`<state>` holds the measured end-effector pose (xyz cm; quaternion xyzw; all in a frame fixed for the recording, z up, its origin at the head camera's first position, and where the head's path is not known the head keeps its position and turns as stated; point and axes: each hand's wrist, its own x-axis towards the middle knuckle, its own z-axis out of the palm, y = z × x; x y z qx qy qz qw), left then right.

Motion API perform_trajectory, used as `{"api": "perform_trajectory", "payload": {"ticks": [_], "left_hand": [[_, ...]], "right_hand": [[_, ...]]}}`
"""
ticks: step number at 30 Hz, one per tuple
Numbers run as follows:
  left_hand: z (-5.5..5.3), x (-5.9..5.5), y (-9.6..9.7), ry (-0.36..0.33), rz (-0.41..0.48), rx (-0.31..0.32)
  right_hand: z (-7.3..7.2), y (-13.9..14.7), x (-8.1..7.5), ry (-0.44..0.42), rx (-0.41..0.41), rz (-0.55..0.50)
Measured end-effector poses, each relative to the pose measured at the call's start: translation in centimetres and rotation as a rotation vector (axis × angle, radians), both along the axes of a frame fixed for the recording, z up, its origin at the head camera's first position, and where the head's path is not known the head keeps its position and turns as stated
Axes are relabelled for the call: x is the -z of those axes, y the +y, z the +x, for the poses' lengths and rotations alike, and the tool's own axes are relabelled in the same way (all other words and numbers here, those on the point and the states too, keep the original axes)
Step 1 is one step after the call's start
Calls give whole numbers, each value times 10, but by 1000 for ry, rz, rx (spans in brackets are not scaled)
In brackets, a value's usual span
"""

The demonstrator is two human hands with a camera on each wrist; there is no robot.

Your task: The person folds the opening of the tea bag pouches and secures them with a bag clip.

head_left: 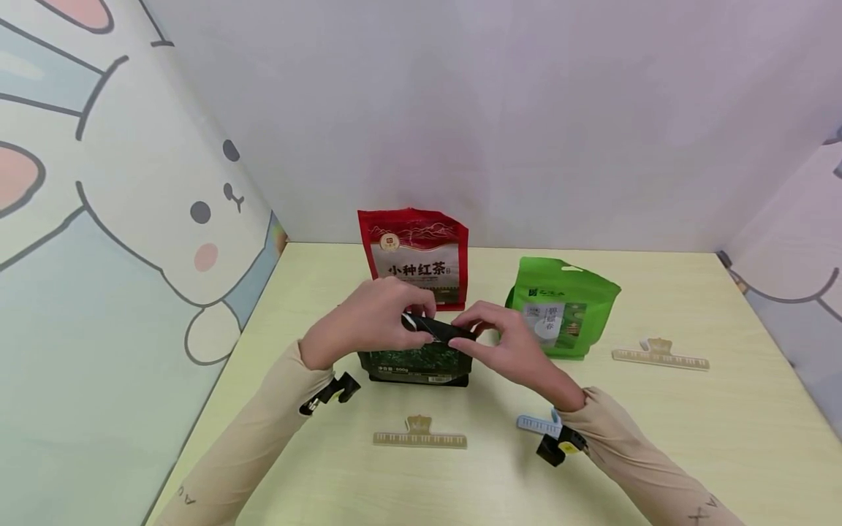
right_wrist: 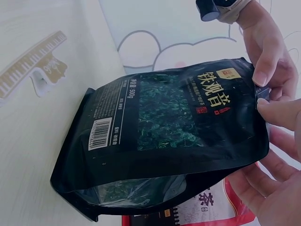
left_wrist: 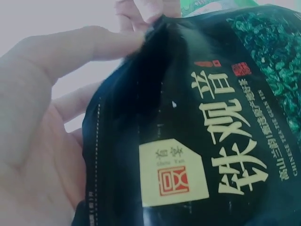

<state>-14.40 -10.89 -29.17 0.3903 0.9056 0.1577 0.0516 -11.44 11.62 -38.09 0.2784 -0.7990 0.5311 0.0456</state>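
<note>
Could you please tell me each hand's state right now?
Left hand: pinching the top of the black bag.
Right hand: pinching the same bag's top.

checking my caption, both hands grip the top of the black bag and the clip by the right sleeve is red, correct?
Not red: the head view shows the clip by the right sleeve is light blue. The left hand and right hand do grip the top of the black bag.

From the black bag point(head_left: 417, 361), the red bag point(head_left: 421, 245) blocks 12 o'clock, the green bag point(head_left: 564, 310) nearly 3; open desk point(head_left: 492, 456) leads through at 5, between gold clip point(head_left: 419, 439) and blue clip point(head_left: 536, 424).
</note>
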Motion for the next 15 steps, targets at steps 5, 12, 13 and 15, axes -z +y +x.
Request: {"api": "perform_trajectory", "payload": {"ticks": [5, 12, 13, 15], "left_hand": [[1, 0, 0, 13, -8, -9], [2, 0, 0, 26, -8, -11], [2, 0, 0, 31, -5, -10], [1, 0, 0, 44, 7, -7]], "right_hand": [[8, -6, -15, 26, 20, 4], [15, -8, -32, 79, 18, 13], [15, -8, -32, 86, 15, 8], [14, -8, -32, 103, 10, -3]]}}
